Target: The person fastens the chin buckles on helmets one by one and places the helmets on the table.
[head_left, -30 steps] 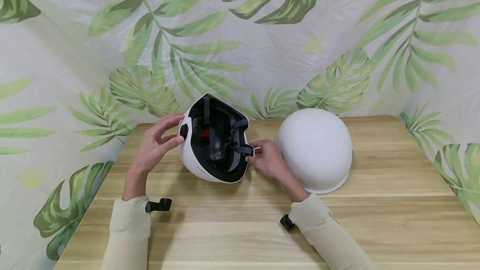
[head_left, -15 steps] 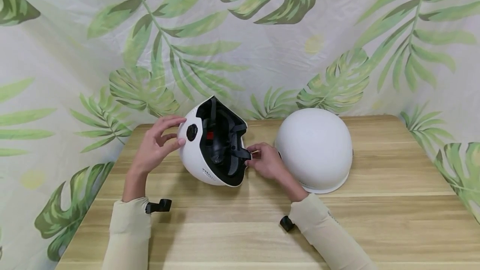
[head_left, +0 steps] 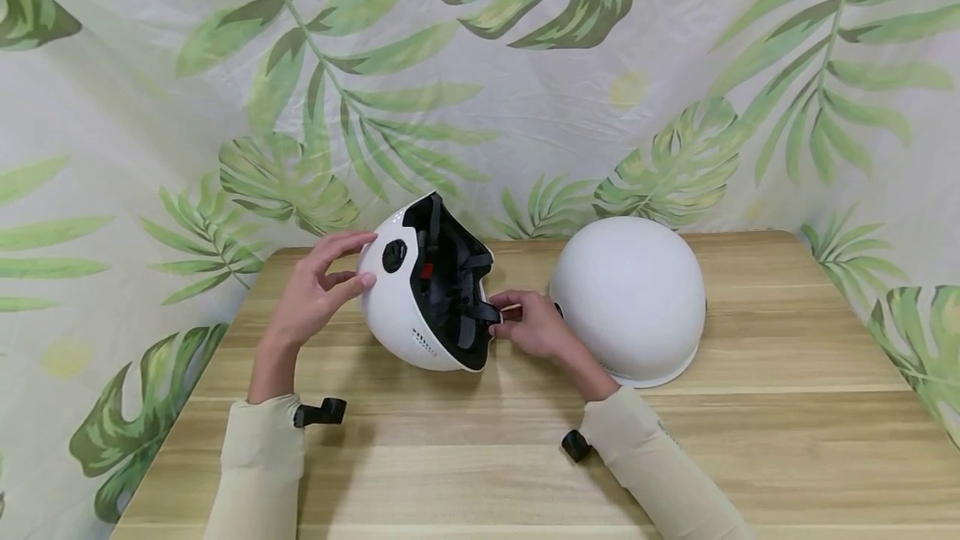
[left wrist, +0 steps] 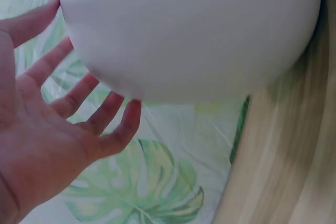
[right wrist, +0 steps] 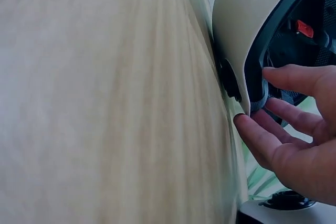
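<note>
A white helmet [head_left: 401,315] lies tilted on its side on the table, its black padded opening facing right. A black round fitting [head_left: 394,256] sits on its shell, and a red buckle piece [right wrist: 304,29] shows inside. My left hand [head_left: 309,294] holds the shell from the left, thumb and fingers spread round its curve, fingertips touching it in the left wrist view. At the right edge of the opening, my right hand [head_left: 527,323] pinches the rim, thumb on the inner side and fingers outside.
A second white helmet [head_left: 630,298] stands dome-up just right of my right hand. The wooden table [head_left: 450,473] ends at a leaf-patterned cloth [head_left: 555,140] behind. Small black wrist cameras [head_left: 322,412] jut from both sleeves.
The held helmet has turned so its opening faces further right. More of the outer shell, its vent holes and the round fitting now show. Both hands stay at nearly the same spots.
</note>
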Motion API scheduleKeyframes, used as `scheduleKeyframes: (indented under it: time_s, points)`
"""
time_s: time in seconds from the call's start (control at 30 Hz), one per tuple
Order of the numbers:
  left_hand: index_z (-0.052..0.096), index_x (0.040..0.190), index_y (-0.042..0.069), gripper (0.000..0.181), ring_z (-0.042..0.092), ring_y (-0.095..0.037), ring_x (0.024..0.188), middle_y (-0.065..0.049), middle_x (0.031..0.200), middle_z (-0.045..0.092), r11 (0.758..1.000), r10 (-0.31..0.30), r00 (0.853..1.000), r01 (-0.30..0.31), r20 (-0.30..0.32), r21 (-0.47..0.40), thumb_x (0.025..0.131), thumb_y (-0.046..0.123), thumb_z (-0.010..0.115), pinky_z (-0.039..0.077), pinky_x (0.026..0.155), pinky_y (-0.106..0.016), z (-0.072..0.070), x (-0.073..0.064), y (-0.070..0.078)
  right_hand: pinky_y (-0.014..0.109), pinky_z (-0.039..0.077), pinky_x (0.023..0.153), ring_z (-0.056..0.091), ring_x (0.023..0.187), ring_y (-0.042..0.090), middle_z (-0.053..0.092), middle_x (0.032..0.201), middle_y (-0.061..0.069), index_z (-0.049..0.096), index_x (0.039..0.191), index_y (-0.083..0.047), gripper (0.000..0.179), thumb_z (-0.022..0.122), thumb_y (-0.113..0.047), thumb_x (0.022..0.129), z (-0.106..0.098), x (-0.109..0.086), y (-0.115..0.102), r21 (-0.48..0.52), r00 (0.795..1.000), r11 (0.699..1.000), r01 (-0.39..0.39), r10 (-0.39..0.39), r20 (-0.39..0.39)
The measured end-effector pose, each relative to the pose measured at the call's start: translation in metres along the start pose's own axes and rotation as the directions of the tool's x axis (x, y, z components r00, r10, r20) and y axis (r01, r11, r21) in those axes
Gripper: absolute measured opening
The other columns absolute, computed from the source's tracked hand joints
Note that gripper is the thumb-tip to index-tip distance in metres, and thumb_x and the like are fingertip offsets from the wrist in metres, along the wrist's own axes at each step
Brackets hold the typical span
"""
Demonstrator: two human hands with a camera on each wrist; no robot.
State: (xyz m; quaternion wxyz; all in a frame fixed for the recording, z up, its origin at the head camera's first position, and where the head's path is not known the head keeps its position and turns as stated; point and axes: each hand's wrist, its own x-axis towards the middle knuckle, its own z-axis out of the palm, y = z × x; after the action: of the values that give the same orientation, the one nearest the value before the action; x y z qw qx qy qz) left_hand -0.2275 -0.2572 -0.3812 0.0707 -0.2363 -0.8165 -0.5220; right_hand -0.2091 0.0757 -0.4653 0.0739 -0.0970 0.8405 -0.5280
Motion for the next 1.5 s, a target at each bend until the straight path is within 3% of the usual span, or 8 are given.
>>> scheduleKeyframes:
  time_s: [0.2, 0.47, 0.83, 1.1, 1.3, 1.5]
  points:
    - [0.056, 0.151, 0.002, 0.055, 0.051, -0.006, 0.138, -0.001, 0.152, 0.052, 0.997, 0.010, 0.999, -0.006, 0.049, -0.072, 0.098, -0.003, 0.071, 0.056, 0.098, -0.017, -0.004, -0.001, -0.006, 0.042, 0.059, 0.103, 0.072, 0.121, 0.035, 0.072, 0.132, 0.020, 0.067, 0.136, 0.002, 0.046, 0.077, -0.009, 0.092, -0.004, -0.001, -0.003, -0.025, 0.999, 0.999, 0.048, -0.047, 0.020]
    - [0.058, 0.151, 0.006, 0.055, 0.052, -0.004, 0.137, -0.002, 0.152, 0.053, 0.999, -0.017, 0.999, 0.018, 0.032, -0.033, 0.098, 0.003, 0.073, 0.055, 0.099, -0.017, -0.004, -0.001, -0.006, 0.050, 0.056, 0.111, 0.063, 0.133, 0.044, 0.064, 0.143, 0.028, 0.061, 0.141, 0.005, 0.047, 0.071, -0.010, 0.098, -0.015, -0.005, -0.024, 0.047, 0.989, 0.988, 0.148, -0.148, -0.008]
    - [0.060, 0.148, 0.004, 0.054, 0.053, -0.008, 0.136, -0.006, 0.149, 0.054, 0.999, -0.002, 1.000, 0.003, 0.015, -0.041, 0.097, 0.000, 0.074, 0.054, 0.100, -0.016, -0.003, 0.000, -0.008, 0.050, 0.056, 0.111, 0.062, 0.134, 0.033, 0.065, 0.143, 0.012, 0.062, 0.145, -0.007, 0.047, 0.072, -0.023, 0.101, -0.022, -0.013, -0.079, 0.091, 0.964, 0.960, 0.265, -0.261, -0.055]
    - [0.059, 0.148, 0.003, 0.053, 0.053, -0.007, 0.135, -0.006, 0.149, 0.054, 0.999, -0.004, 1.000, 0.005, 0.015, -0.039, 0.097, 0.000, 0.073, 0.053, 0.100, -0.014, -0.004, -0.001, -0.008, 0.040, 0.056, 0.111, 0.064, 0.133, 0.031, 0.066, 0.141, 0.013, 0.064, 0.144, -0.010, 0.046, 0.070, -0.028, 0.103, -0.022, -0.011, -0.119, 0.024, 0.936, 0.938, 0.345, -0.342, -0.079]
    - [0.060, 0.149, 0.005, 0.054, 0.053, -0.007, 0.135, -0.013, 0.149, 0.054, 0.999, -0.002, 1.000, 0.003, 0.018, -0.040, 0.097, 0.000, 0.073, 0.054, 0.100, -0.014, -0.004, -0.002, -0.007, 0.038, 0.057, 0.110, 0.063, 0.136, 0.034, 0.063, 0.145, 0.016, 0.061, 0.147, -0.007, 0.052, 0.072, -0.030, 0.102, -0.018, -0.008, -0.138, -0.019, 0.929, 0.929, 0.369, -0.370, -0.028]
    - [0.060, 0.149, 0.005, 0.054, 0.053, -0.007, 0.136, -0.012, 0.149, 0.054, 0.999, 0.005, 1.000, -0.004, 0.020, -0.047, 0.097, 0.000, 0.073, 0.054, 0.101, -0.015, -0.003, -0.001, -0.006, 0.033, 0.058, 0.107, 0.065, 0.132, 0.027, 0.059, 0.145, 0.014, 0.055, 0.151, -0.005, 0.057, 0.073, -0.025, 0.101, -0.011, -0.004, -0.148, -0.080, 0.921, 0.918, 0.389, -0.384, 0.066]
